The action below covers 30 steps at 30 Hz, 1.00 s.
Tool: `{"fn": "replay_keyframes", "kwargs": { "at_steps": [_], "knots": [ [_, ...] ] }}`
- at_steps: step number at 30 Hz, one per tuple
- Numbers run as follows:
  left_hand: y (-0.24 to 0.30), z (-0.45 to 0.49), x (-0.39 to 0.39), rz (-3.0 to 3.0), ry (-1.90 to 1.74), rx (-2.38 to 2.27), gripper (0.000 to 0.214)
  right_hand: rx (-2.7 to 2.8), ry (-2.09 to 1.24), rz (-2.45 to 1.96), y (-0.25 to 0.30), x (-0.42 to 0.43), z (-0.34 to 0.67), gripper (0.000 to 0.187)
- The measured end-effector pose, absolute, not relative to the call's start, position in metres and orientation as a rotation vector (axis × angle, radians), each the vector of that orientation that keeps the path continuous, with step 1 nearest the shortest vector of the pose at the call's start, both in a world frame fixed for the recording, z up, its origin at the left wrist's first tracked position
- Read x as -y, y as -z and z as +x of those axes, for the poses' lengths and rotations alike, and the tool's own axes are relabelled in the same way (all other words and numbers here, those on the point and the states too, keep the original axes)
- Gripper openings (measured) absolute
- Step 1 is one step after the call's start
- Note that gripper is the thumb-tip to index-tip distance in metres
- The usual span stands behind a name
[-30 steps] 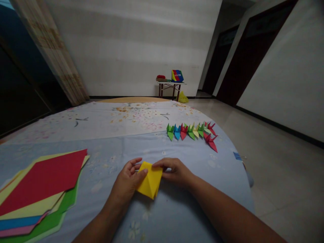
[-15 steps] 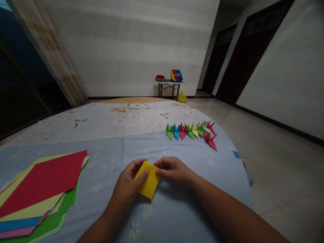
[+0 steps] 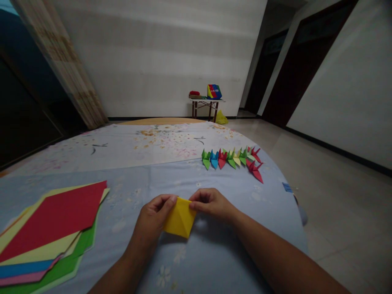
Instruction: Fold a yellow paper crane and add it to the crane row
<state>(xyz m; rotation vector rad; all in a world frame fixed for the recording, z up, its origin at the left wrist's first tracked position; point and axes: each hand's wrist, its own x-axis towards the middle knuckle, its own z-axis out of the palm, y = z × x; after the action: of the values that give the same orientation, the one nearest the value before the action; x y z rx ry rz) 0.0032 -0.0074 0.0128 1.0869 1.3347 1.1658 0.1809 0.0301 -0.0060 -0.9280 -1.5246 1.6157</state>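
The table is covered with a light blue cloth (image 3: 220,249) that has small pale flowers, and behind it, toward the far edge, lies a white cloth (image 3: 128,145) with a flower print. Near the middle of the near edge, the folded yellow paper (image 3: 180,219) is held a little above the blue cloth, between both hands. The left hand (image 3: 152,219) has its fingers closed on the left upper side of the paper, with the thumb on top. The right hand (image 3: 212,204) pinches the top corner between thumb and forefinger, and its other fingers are curled in. At the left edge of the table lies a stack of coloured sheets (image 3: 52,222), with a red sheet on top and pale yellow, green, blue and pink ones under it. Toward the right edge, well apart from the hands, a row of small folded paper figures (image 3: 231,159) in green, blue, red and yellow lies on the blue cloth. A small blue thing (image 3: 287,188) sits at the right edge; what it is I cannot tell. The room has a pale tiled floor (image 3: 337,208), a white back wall (image 3: 159,57), a curtain (image 3: 61,61) on the left and dark doors (image 3: 294,65) on the right. By the wall stands a small table (image 3: 204,103) with a colourful box (image 3: 214,92) on it.
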Motion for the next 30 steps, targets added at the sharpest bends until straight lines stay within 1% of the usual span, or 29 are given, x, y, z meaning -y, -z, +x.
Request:
{"fn": "replay_keyframes", "kwargs": {
  "at_steps": [5,7,9,12,15,18,21,25,30],
  "knots": [
    [-0.006,0.003,0.005,1.239,-1.128,-1.380,0.039,1.540,-1.545,-1.025,0.008,-0.034,0.182,0.029],
    [-0.002,0.001,0.005,1.474,-1.156,-1.476,0.039,1.549,-1.495,-1.112,0.011,-0.037,0.184,0.023],
    [0.002,-0.002,0.007,1.847,-1.164,-1.572,0.038,1.585,-1.409,-1.240,0.013,-0.040,0.188,0.017],
    [0.009,-0.001,0.012,2.400,-0.949,-1.562,0.036,1.725,-1.186,-1.431,0.014,-0.043,0.193,0.014],
    [0.014,0.005,0.018,2.664,-0.638,-1.515,0.038,1.951,-0.919,-1.503,0.012,-0.042,0.197,0.016],
    [0.016,0.012,0.022,2.726,-0.429,-1.501,0.040,2.146,-0.644,-1.492,0.009,-0.040,0.198,0.016],
    [0.016,0.015,0.023,2.707,-0.328,-1.508,0.041,2.206,-0.499,-1.476,0.009,-0.041,0.199,0.015],
    [0.017,0.015,0.023,2.685,-0.314,-1.516,0.040,2.215,-0.492,-1.480,0.012,-0.045,0.201,0.013],
    [0.017,0.016,0.024,2.655,-0.310,-1.511,0.040,2.213,-0.592,-1.449,0.015,-0.050,0.204,0.013]
  ]
}}
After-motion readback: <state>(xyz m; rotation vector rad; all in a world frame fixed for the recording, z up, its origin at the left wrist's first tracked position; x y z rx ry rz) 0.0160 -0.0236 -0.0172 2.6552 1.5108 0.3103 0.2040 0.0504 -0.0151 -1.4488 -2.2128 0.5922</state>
